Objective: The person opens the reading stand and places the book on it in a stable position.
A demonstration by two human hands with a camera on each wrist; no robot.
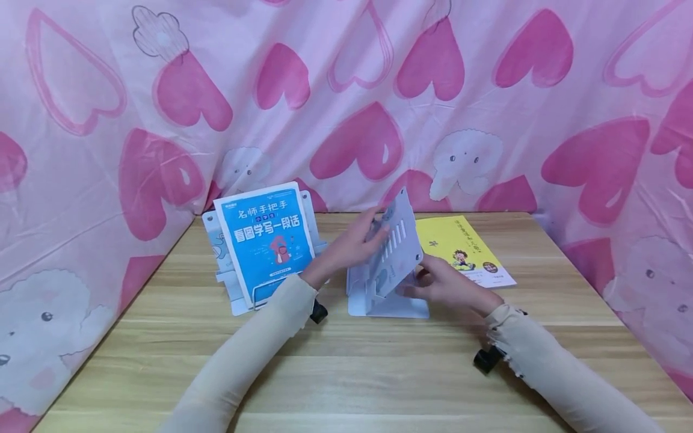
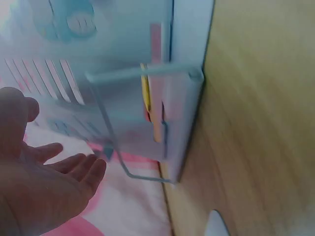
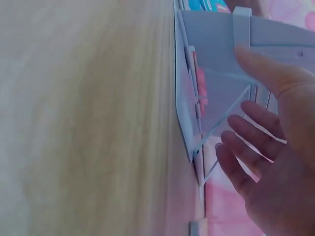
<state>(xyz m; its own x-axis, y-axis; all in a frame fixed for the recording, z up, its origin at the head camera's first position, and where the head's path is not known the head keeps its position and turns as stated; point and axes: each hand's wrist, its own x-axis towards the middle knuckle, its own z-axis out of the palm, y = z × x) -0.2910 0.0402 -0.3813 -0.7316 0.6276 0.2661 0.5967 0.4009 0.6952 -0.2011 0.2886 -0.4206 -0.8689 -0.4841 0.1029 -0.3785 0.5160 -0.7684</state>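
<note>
A pale bookstand (image 1: 397, 246) with a slotted, tilted panel and a flat base stands on the table. My left hand (image 1: 354, 240) is at the panel's left side, its fingers loosely extended near the upper edge. In the left wrist view, a wire page holder (image 2: 109, 118) juts from the front of the stand, beside the left hand (image 2: 54, 182). Behind the panel is my right hand (image 1: 446, 282). The right wrist view shows the right hand (image 3: 275, 132) with spread fingers by the support wire (image 3: 224, 118), its thumb tip at the panel's back; contact is unclear.
On the left, a blue book (image 1: 271, 240) leans on another pale bookstand (image 1: 216, 237). A yellow book (image 1: 460, 252) lies flat behind the right hand. Pink heart-patterned cloth (image 1: 352, 138) hangs around the wooden table (image 1: 379, 373).
</note>
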